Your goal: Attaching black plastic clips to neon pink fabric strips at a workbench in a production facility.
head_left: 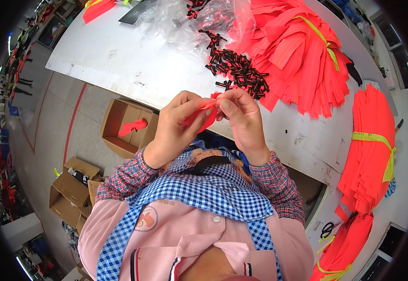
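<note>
In front of my chest, near the table edge, my left hand (178, 122) pinches a coral-red fabric strip (205, 121), which folds down behind its fingers. My right hand (245, 119) has its thumb and fingers closed on the strip's upper end, touching my left fingertips. Whatever small part may sit between the fingertips is hidden. Just beyond the hands lies a heap of small black pieces with red bits (241, 72). Beside that heap, to the right, a big fanned bundle of coral-red strips (293, 61) is tied with a yellow-green band (323, 40).
Clear plastic bags (180, 25) lie on the white table (105, 61). More tied bundles (370, 145) run down the right side, with black-handled scissors (327, 229) nearby. Below the table edge, an open cardboard box (112, 119) holds a red strip; another box (68, 189) stands lower left.
</note>
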`<action>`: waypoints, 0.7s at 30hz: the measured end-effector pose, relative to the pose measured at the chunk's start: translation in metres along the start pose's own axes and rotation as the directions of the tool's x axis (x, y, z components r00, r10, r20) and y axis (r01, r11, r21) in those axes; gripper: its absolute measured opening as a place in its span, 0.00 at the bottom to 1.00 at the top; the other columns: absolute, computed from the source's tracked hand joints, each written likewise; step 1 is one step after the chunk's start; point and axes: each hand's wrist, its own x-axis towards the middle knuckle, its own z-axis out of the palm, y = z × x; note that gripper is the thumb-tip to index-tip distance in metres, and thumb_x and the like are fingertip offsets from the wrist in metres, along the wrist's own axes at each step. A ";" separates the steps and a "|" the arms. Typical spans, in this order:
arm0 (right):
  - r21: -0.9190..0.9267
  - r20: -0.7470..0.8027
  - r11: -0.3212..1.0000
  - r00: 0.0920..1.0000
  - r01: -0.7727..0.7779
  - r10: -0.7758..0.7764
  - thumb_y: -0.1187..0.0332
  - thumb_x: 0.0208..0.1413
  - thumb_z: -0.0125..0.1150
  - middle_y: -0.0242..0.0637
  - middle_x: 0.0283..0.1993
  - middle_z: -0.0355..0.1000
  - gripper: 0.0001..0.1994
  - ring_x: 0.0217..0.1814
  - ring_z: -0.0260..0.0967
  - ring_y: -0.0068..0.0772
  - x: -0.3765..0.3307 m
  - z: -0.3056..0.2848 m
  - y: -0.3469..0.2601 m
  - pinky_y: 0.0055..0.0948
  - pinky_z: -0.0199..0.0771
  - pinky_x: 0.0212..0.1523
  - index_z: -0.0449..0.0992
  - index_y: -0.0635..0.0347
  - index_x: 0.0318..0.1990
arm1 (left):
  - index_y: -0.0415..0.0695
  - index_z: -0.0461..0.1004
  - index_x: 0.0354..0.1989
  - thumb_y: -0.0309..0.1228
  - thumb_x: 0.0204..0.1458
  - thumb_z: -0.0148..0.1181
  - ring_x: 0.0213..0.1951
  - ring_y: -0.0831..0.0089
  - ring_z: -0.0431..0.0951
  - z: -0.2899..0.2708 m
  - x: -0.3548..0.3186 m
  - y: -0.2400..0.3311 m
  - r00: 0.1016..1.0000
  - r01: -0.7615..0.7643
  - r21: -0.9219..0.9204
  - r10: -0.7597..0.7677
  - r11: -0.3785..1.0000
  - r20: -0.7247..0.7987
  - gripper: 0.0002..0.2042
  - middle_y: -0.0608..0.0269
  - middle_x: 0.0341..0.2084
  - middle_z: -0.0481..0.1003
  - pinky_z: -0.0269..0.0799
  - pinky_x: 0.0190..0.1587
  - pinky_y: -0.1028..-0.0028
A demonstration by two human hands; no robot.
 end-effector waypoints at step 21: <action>-0.358 -0.068 0.934 0.997 0.001 -0.027 0.70 0.56 0.61 0.31 0.37 0.72 0.09 0.35 0.66 0.16 -0.019 0.005 0.004 0.16 0.68 0.37 0.74 0.65 0.41 | 0.37 0.76 0.39 0.20 0.48 0.60 0.33 0.70 0.76 -0.015 -0.002 0.007 0.975 0.074 -0.003 -0.072 0.997 0.209 0.09 0.58 0.31 0.73 0.71 0.35 0.75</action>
